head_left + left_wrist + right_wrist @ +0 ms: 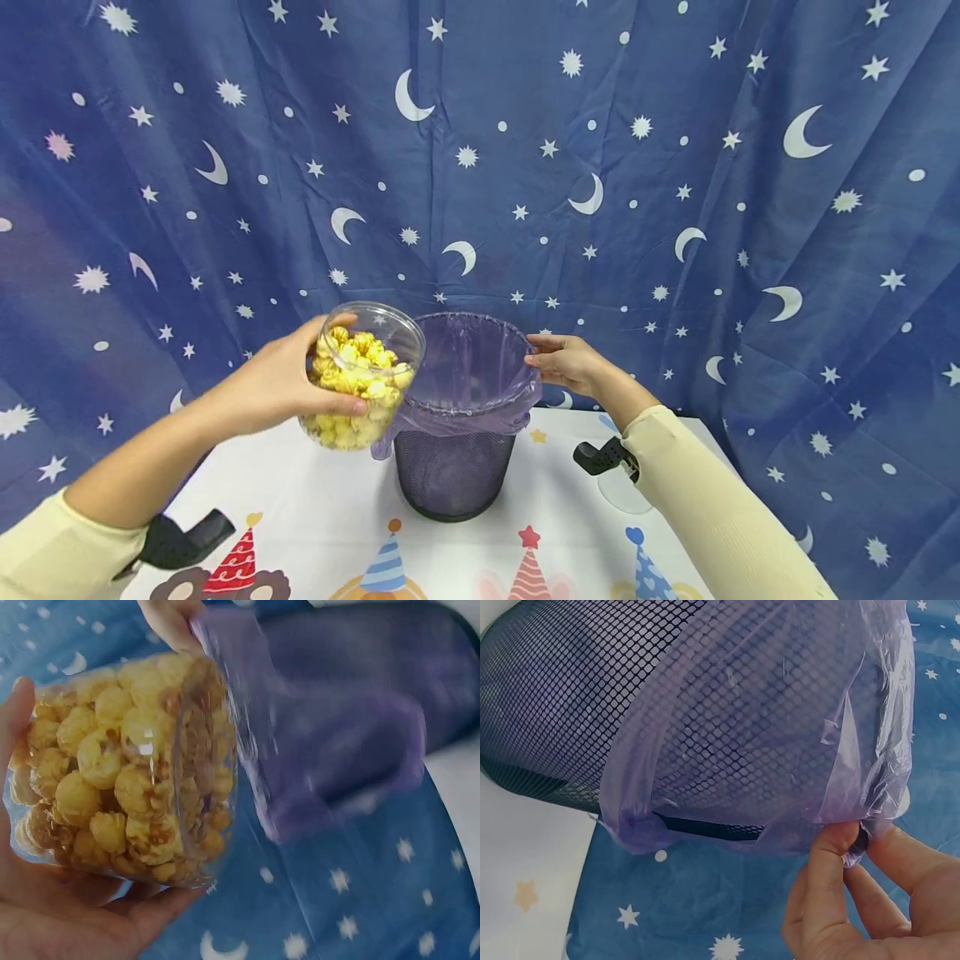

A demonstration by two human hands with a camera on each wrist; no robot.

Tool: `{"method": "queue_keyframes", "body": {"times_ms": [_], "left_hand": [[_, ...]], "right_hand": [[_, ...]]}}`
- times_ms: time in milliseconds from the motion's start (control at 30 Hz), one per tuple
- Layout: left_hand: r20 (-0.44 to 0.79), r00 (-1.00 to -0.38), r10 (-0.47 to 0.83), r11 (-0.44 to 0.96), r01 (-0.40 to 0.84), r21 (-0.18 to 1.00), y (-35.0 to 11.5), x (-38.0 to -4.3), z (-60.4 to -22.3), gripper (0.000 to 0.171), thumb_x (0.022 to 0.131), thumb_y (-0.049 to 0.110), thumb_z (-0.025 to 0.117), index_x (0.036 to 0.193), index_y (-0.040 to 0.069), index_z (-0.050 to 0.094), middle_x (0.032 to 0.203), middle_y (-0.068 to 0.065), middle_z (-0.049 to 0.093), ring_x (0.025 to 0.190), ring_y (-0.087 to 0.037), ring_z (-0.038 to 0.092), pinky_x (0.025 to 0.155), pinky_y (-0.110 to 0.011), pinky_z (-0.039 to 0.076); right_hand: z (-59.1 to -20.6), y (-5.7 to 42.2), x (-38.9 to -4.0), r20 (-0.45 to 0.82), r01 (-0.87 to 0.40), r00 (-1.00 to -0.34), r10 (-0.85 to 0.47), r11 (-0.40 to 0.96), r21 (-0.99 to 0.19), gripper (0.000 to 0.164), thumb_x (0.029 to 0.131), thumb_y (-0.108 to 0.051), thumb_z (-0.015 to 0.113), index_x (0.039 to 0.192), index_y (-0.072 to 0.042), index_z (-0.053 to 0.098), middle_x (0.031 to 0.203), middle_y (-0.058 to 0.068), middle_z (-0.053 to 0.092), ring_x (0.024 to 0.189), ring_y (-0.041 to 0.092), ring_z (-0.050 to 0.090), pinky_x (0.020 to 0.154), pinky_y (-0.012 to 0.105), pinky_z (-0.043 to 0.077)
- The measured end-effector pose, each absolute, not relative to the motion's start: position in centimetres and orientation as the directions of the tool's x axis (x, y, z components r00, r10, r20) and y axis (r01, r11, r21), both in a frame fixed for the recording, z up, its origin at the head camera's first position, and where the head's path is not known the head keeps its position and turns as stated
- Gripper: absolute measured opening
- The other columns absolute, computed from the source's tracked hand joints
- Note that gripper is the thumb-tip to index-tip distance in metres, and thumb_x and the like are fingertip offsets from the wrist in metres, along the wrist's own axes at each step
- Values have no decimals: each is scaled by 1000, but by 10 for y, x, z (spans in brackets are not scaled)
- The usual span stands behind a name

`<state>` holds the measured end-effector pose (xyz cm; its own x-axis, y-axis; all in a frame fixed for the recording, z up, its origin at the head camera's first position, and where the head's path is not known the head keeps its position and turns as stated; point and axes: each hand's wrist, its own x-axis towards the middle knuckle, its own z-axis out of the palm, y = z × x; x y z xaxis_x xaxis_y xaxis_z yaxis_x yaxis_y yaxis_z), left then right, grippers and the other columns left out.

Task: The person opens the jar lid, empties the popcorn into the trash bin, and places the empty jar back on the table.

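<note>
My left hand (273, 385) grips a clear plastic tub of yellow popcorn (360, 383), thumb on the near side and fingers behind. The tub leans right, its open mouth beside the rim of a black mesh wastebasket (453, 475). A purple bin liner (468, 421) lines the basket and folds down over its rim. On the far right of that rim, my right hand (570, 364) pinches liner and edge between thumb and fingers, as the right wrist view shows. Popcorn (105, 772) fills most of the tub in the left wrist view.
The wastebasket stands on a white tablecloth (337, 508) printed with party-hat animals. A clear round disc (624, 490) lies at the right, partly behind my right sleeve (712, 500). Close behind the table hangs a blue curtain (480, 167) with moons and stars.
</note>
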<state>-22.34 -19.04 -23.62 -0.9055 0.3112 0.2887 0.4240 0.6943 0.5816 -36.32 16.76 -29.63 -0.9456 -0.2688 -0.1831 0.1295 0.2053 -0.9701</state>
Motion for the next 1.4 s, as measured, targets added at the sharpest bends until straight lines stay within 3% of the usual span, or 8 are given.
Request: {"method": "queue_keyframes", "body": {"times_ms": [267,533,1000,1400], "left_hand": [[265,-910,318,821,404,403,-199,-289,-221,116,52,62,75,140,10,21,110,-14,53,95,-29,54,76,-45,46],[322,-858,401,852,478,215,-175,-327,-218,108,49,46,84,137,15,29,109,-9,56,99,-30,52,79,-48,44],[254,-859,444,889,458,-8,-153,-341,-218,110,51,47,83,141,21,26,133,-7,41,120,-35,35,87,-57,37],[265,-841,472,879,471,-70,-153,-341,-220,110,50,44,85,141,20,28,134,-7,41,120,-33,35,92,-55,35]], "right_hand": [[-301,172,-366,-178,125,-949,-261,207,-970,58,85,-5,61,137,-9,37,129,16,36,100,21,53,86,35,46],[-302,172,-365,-184,133,-952,-243,209,-969,59,85,-5,61,138,-10,36,133,14,34,107,24,49,86,34,46],[-301,167,-365,-169,124,-955,-244,190,-974,57,85,-3,61,137,-9,39,128,14,37,96,19,52,85,33,47],[-303,166,-365,-167,124,-955,-243,182,-975,58,85,-3,61,137,-9,38,132,14,35,99,20,51,85,33,47]]}}
